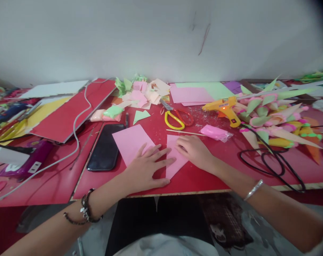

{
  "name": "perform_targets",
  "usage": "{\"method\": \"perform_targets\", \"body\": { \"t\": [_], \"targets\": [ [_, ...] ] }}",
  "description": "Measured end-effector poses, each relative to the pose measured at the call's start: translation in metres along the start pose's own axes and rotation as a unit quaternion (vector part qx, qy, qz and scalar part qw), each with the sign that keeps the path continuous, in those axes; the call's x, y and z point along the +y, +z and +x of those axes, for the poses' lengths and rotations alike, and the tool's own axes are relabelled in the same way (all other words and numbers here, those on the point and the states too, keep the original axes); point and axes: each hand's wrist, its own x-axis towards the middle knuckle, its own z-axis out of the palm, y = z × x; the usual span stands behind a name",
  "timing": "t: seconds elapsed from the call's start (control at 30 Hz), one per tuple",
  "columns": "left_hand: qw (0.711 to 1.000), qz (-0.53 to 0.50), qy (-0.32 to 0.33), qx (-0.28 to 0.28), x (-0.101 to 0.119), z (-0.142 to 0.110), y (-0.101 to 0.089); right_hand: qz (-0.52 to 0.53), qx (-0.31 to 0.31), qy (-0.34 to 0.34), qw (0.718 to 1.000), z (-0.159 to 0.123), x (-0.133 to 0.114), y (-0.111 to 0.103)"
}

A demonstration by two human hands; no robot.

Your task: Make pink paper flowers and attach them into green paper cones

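Two pieces of pink paper lie in front of me on the red table. My left hand [147, 167] is spread flat, its palm over the lower part of the left pink sheet [133, 140]. Its fingertips reach the edge of the right pink paper [174, 161]. My right hand [194, 151] has its fingers curled and pressed together on the upper part of that right piece. A thin stick [184, 132] lies just beyond it, and scissors [178, 119] with yellow and red handles rest farther back.
A black phone [104, 149] lies to the left, near a white cable [77, 131]. To the right are a yellow glue gun [226, 110] with a black cord [270, 151], a pink clay packet [214, 132] and a heap of paper cones [273, 117]. Paper scraps [142, 94] lie by the wall.
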Motion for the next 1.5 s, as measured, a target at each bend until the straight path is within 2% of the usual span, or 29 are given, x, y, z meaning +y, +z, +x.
{"method": "perform_targets", "body": {
  "t": [0.17, 0.3, 0.47, 0.57, 0.63, 0.83, 1.07, 1.27, 1.4, 1.5],
  "targets": [
    [1.0, 0.017, 0.004, 0.008, 0.002, 0.0, -0.001, -0.054, -0.011, -0.029, 0.998, 0.0, -0.001, -0.001],
    [1.0, 0.011, -0.004, 0.002, 0.002, 0.0, 0.0, -0.083, 0.025, -0.057, 0.995, -0.01, -0.002, -0.004],
    [1.0, 0.0, -0.009, -0.015, 0.003, 0.0, -0.001, -0.061, 0.045, -0.182, 0.98, -0.038, -0.011, -0.012],
    [1.0, -0.005, -0.014, -0.017, 0.003, 0.001, -0.001, -0.023, 0.007, -0.252, 0.968, -0.051, -0.021, -0.015],
    [1.0, -0.007, -0.014, -0.02, 0.002, 0.001, -0.001, -0.01, -0.011, -0.265, 0.964, -0.055, -0.025, -0.016],
    [1.0, 0.0, -0.01, -0.017, 0.002, 0.0, -0.001, -0.025, -0.001, -0.215, 0.976, -0.06, -0.02, -0.02],
    [1.0, 0.013, -0.003, -0.014, 0.002, 0.0, -0.001, -0.079, 0.044, -0.153, 0.984, -0.07, 0.014, -0.024],
    [1.0, 0.02, 0.0, -0.017, 0.002, 0.0, -0.003, -0.086, 0.065, -0.073, 0.991, -0.076, 0.037, -0.025],
    [0.999, 0.03, 0.0, -0.01, 0.003, -0.001, -0.005, -0.09, 0.08, -0.022, 0.992, -0.073, 0.043, -0.029],
    [0.999, 0.041, 0.003, 0.001, 0.004, 0.0, -0.007, -0.065, 0.087, 0.005, 0.994, -0.071, 0.039, -0.027]
  ]
}}
